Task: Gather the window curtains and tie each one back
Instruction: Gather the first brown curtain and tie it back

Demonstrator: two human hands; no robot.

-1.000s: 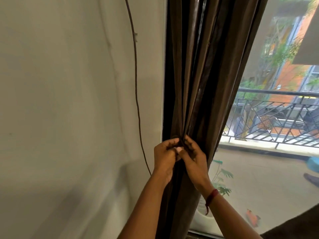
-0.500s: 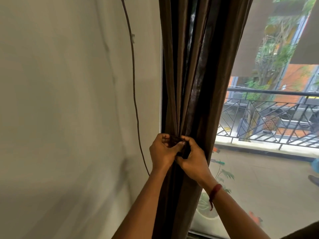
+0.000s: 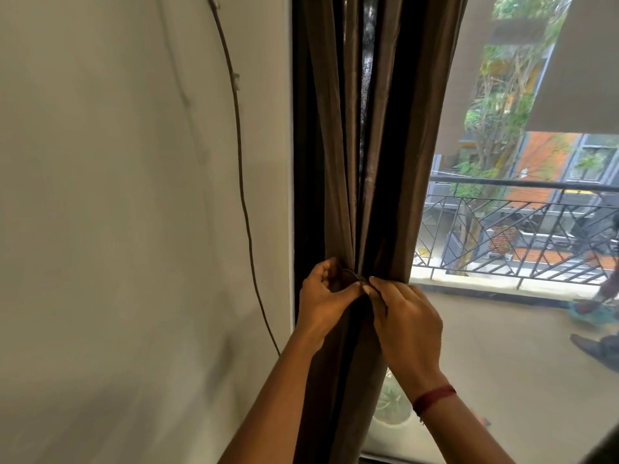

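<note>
Curtain (image 3: 375,162) is bunched at centre frame, hanging along the left edge of the window (image 3: 502,346). Left grip (image 3: 323,293) is curled round the tie (image 3: 350,275) at the bunch's waist. Right grip (image 3: 407,321) pinches the same tie, fingertips meeting the left's. Plain wall (image 3: 117,229) fills the left half, with a cable (image 3: 239,162) running down it. Balcony railing (image 3: 519,236) is outside, right of frame.

The curtain (image 3: 378,162) hangs at the left edge of the window (image 3: 502,329). The wall (image 3: 117,229), carrying a cable (image 3: 239,145), lies left of it. A railing (image 3: 519,236) stands behind.
</note>
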